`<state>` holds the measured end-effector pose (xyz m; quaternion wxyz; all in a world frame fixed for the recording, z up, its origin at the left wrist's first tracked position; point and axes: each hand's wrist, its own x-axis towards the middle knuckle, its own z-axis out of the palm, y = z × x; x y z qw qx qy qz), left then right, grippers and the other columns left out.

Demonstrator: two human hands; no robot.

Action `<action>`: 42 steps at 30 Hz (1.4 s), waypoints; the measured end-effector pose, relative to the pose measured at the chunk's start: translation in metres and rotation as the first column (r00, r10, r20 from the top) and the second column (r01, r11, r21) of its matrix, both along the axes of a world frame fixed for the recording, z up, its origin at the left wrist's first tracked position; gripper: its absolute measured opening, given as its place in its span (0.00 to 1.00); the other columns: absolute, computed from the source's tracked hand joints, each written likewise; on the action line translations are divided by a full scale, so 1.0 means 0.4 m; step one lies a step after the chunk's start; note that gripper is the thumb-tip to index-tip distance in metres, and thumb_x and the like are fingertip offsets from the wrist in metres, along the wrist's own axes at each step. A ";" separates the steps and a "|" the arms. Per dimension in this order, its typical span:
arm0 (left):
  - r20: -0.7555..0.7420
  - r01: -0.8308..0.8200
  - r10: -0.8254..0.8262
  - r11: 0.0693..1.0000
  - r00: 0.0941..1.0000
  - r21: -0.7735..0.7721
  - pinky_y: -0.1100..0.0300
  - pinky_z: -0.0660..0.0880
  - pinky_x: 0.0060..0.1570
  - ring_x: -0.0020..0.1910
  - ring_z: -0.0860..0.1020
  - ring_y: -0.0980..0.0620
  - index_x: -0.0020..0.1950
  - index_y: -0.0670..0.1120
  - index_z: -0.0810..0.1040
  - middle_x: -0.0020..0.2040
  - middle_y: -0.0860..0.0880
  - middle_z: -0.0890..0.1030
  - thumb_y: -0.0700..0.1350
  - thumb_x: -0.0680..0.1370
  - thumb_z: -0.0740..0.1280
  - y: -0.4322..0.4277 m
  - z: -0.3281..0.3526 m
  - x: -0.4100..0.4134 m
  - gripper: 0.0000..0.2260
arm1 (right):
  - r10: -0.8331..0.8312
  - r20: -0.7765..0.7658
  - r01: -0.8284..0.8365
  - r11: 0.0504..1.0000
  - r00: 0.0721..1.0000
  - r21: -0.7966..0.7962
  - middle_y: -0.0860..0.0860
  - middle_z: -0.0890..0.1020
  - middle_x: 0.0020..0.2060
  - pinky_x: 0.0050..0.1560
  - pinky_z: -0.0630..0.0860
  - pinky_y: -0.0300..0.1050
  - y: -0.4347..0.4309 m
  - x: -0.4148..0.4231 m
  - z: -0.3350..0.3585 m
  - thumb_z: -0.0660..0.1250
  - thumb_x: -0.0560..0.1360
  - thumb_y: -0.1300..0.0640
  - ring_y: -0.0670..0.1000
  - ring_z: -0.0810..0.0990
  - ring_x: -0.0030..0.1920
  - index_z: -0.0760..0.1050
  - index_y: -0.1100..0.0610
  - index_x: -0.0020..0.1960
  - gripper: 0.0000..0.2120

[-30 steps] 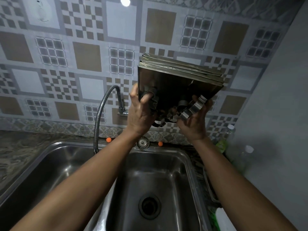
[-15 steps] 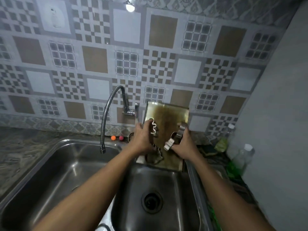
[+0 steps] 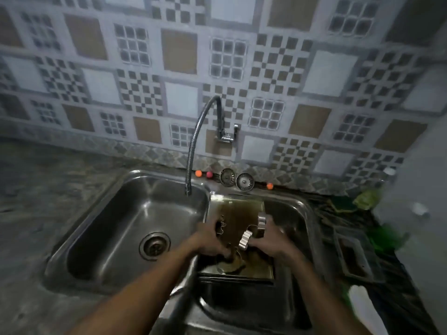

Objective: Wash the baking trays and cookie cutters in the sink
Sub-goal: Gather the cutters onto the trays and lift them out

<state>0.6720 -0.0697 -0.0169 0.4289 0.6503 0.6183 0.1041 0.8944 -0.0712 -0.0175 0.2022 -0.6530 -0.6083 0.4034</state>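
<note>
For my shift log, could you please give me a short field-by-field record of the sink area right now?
baking trays: stacked, inside the right basin
left hand: grips their left edge
right hand: grips their right edge, pinning cookie cutters on top
tap: spout hangs over the left basin; no water seen
strainers: two, behind the basins

**A:** Left of the left grip (image 3: 208, 240) there's open room, the whole left basin (image 3: 113, 228), nothing but its drain (image 3: 154, 246).

**B:** Farther back on that side, the tap hose (image 3: 193, 146) hangs over that basin's corner.

**A:** Below both grips, the trays (image 3: 242, 213) fill most of the right basin (image 3: 294, 213).

**B:** Right of the right grip (image 3: 271, 240), the basin wall is close, then a crowded bench (image 3: 324, 221): small dish (image 3: 353, 255), blurred green bottle (image 3: 384, 238).
</note>
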 end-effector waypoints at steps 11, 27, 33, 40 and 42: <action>-0.073 -0.124 0.123 0.992 0.990 -0.021 0.52 0.74 0.65 0.64 0.75 0.48 0.76 0.56 0.53 0.69 0.50 0.74 0.49 0.55 0.84 -0.063 -0.029 -0.560 0.57 | 0.242 -0.244 -0.247 0.969 0.939 0.012 0.44 0.78 0.58 0.55 0.73 0.30 -0.020 -0.561 -0.085 0.79 0.64 0.50 0.46 0.79 0.58 0.61 0.48 0.69 0.40; -0.146 -0.175 0.185 0.982 0.972 0.076 0.66 0.70 0.55 0.59 0.70 0.53 0.74 0.54 0.65 0.63 0.50 0.67 0.41 0.60 0.84 0.167 -0.025 -1.385 0.47 | 0.198 -0.349 -0.203 0.979 0.916 0.023 0.48 0.82 0.52 0.60 0.77 0.49 0.224 -1.401 -0.120 0.80 0.63 0.51 0.47 0.82 0.53 0.65 0.49 0.65 0.37; -0.215 -0.212 0.217 0.976 0.952 0.043 0.51 0.73 0.64 0.68 0.69 0.44 0.75 0.61 0.62 0.70 0.44 0.62 0.45 0.55 0.86 0.243 -0.033 -1.491 0.54 | 0.175 -0.326 -0.182 0.983 0.929 0.010 0.46 0.84 0.49 0.53 0.81 0.55 0.335 -1.511 -0.228 0.80 0.54 0.34 0.46 0.84 0.49 0.70 0.48 0.61 0.42; -0.238 -0.184 0.184 0.983 0.954 0.021 0.53 0.69 0.64 0.72 0.63 0.44 0.77 0.58 0.60 0.73 0.44 0.59 0.48 0.56 0.85 0.311 -0.071 -1.488 0.55 | 0.058 -0.289 -0.080 0.994 0.956 -0.068 0.45 0.81 0.52 0.57 0.78 0.51 0.358 -1.526 -0.176 0.76 0.56 0.41 0.47 0.81 0.52 0.63 0.46 0.64 0.40; -0.281 -0.150 0.147 0.989 0.948 0.013 0.52 0.69 0.65 0.72 0.63 0.43 0.77 0.58 0.59 0.75 0.44 0.58 0.49 0.55 0.85 0.317 -0.078 -1.490 0.56 | 0.064 -0.275 -0.087 0.993 0.959 -0.074 0.46 0.80 0.53 0.57 0.79 0.50 0.362 -1.525 -0.178 0.75 0.55 0.40 0.46 0.81 0.52 0.64 0.47 0.63 0.41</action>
